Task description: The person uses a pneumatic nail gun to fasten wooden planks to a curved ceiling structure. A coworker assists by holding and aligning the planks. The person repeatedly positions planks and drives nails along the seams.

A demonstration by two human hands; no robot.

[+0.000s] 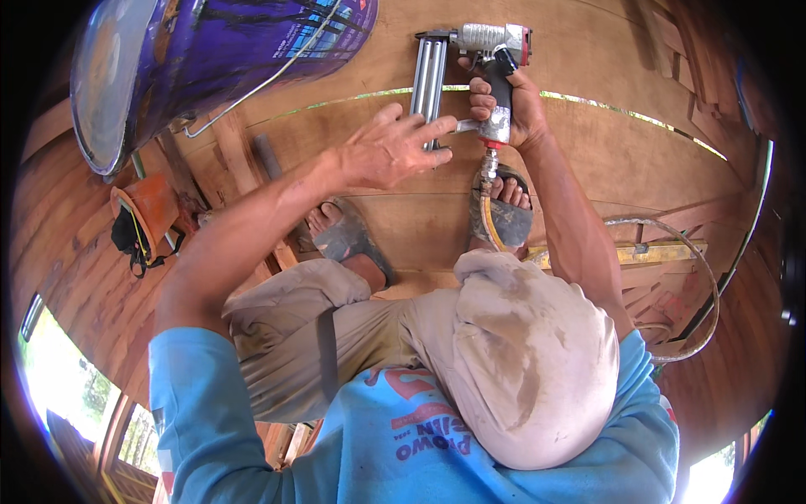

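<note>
A silver air nail gun [495, 38] with a black grip is held out in front of me over the wooden boards. My right hand [525, 105] is wrapped round its grip. A yellowish air hose [487, 210] runs from the metal coupling under the grip toward my knee. On the left of the tool is its long silver magazine [429, 76]. My left hand [390, 147] is at the near end of this magazine, with fingers and thumb closed about it; part of that end is hidden by the fingers.
A purple bucket [243, 42] with a wire handle stands at the upper left. Below it is an orange hard hat [151, 206] with black straps. A yellow spirit level [659, 253] and a coil of hose [718, 302] are at right. My sandalled feet [344, 239] rest on the boards, which have a narrow gap.
</note>
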